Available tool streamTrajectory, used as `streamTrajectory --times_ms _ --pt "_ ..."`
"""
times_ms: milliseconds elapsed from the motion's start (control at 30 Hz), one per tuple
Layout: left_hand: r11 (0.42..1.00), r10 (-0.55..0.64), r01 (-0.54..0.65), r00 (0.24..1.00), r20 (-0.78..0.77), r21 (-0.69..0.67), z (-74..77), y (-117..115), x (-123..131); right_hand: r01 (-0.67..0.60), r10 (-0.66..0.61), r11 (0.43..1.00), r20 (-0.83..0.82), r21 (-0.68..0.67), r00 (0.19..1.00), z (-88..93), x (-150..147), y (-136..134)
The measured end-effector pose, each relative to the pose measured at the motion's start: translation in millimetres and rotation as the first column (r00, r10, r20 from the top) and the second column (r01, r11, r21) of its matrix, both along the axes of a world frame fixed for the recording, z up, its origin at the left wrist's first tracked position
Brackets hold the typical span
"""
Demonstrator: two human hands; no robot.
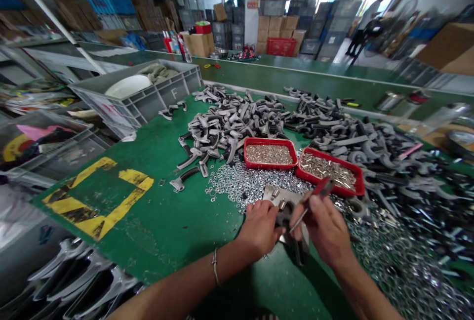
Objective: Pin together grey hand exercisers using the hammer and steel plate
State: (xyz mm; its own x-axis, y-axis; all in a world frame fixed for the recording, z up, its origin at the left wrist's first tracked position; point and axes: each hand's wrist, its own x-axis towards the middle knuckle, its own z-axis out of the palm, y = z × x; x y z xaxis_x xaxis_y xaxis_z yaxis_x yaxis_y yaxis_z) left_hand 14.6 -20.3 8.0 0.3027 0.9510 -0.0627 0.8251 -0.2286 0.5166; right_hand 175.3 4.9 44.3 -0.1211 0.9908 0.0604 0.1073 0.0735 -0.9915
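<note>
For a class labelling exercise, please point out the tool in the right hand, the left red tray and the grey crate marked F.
Tool (323,186), head view: its upper end.
Left red tray (270,166), head view: its front wall.
Grey crate (175,94), head view: its side wall, at the F.

Grn table (166,216): gry/blk handles (237,117) piled, 2 red trays (270,165), sm. rings (225,184), yel. tape (135,178).

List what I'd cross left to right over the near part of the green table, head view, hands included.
Yellow-and-black tape marking → gray-and-black handle nearest it → left hand → right hand → metal rings at far right.
</note>
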Motion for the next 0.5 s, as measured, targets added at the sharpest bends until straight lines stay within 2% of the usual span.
streamTrajectory --times_ms 33,100,200,300,367,500 --pt "1.0 0.004 -0.004 1.0 0.002 0.002 0.0 -0.8 0.2 0.019 -0.027 0.998 -0.147 -0.056 0.989 1.3 1.5 0.5" --pt "1.0 0.014 -0.014 1.0 0.009 0.009 -0.6 -2.9 0.3 0.043 -0.082 0.987 -0.256 -0.152 0.963 -6.1 7.1 0.8" --pt "0.999 0.027 -0.027 1.0 0.012 0.022 -2.2 -5.3 0.7 0.111 -0.153 0.967 -0.177 -0.227 0.972 -32.1 16.6 -1.5" --pt "1.0 0.021 -0.021 1.0 0.004 0.021 -2.4 -4.8 1.4 0.147 -0.186 0.962 -0.157 -0.23 0.97 -52.5 20.3 -5.2" --pt "1.0 0.016 -0.016 1.0 0.002 0.011 -1.6 -3.5 1.6 0.158 -0.196 0.961 -0.157 -0.225 0.968 -56.9 19.5 -6.5" --pt "1.0 0.004 -0.004 1.0 0.006 -0.001 0.0 -2.0 1.1 0.156 -0.176 0.969 -0.09 -0.193 0.98 -53.0 18.0 -9.9"
